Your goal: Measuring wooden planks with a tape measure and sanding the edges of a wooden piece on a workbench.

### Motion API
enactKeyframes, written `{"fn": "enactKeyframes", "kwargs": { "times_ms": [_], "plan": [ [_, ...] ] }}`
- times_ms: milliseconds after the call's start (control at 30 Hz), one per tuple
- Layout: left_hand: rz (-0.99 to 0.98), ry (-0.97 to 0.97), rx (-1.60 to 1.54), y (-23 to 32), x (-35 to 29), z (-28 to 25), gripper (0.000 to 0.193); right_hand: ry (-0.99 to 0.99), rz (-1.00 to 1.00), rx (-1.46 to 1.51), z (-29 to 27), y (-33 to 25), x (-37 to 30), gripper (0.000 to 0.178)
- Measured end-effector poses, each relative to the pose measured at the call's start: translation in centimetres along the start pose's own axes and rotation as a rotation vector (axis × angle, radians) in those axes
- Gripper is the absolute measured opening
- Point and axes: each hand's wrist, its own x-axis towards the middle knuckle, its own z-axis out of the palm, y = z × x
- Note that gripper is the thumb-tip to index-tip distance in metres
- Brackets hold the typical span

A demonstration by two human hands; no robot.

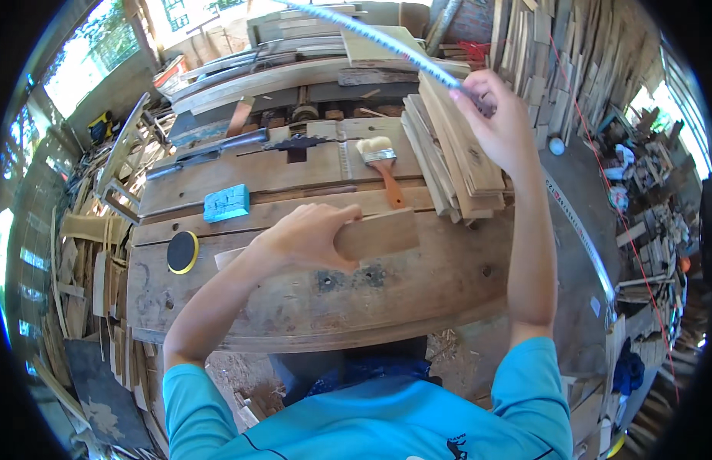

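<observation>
My left hand (306,234) is closed around a short flat wooden board (383,234), which it holds over the near part of the workbench (448,284). The board's right end sticks out past my fingers, and a pale end shows beside my wrist. Raised at the upper right, my right hand (498,119) pinches the blade of a tape measure (387,44). The white blade runs from my fingers up to the far left, and another stretch of it shows beyond my right forearm, sloping down. No tape case can be made out.
On the bench lie a paintbrush (383,165) with an orange handle, a blue block (226,203), a round black-and-yellow pad (183,252) and a metal bar (210,153). Stacked boards (463,153) stand at its right side. Scrap wood (111,284) piles up at left, planks (540,69) lean behind.
</observation>
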Motion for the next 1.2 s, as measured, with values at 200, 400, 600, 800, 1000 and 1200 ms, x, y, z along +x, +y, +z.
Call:
{"fn": "enactKeyframes", "kwargs": {
  "times_ms": [200,400,600,800,1000,1200],
  "plan": [
    [0.244,0.149,0.282,-0.8,-1.6,2.8,0.058,-0.017,0.145,-0.019,-6.8,4.0,-5.3,0.019],
    [0.135,0.16,0.204,0.2,-4.2,3.0,0.068,0.011,0.312,-0.143,-13.0,11.5,-5.6,0.022],
    [0.006,0.251,0.233,-0.6,-7.0,4.7,0.07,-0.124,0.499,-0.044,-10.0,14.5,-2.9,0.027],
    [-0.033,0.434,0.268,-0.2,-7.7,6.6,0.064,-0.216,0.605,-0.165,-2.8,16.6,2.7,0.032],
    [-0.074,0.442,0.242,0.3,-7.8,7.4,0.069,-0.392,0.558,-0.494,0.0,19.6,7.3,0.023],
    [-0.054,0.449,0.242,-0.2,-7.8,7.8,0.072,-0.428,0.504,-0.547,0.6,23.1,8.8,0.031]
  ]
}}
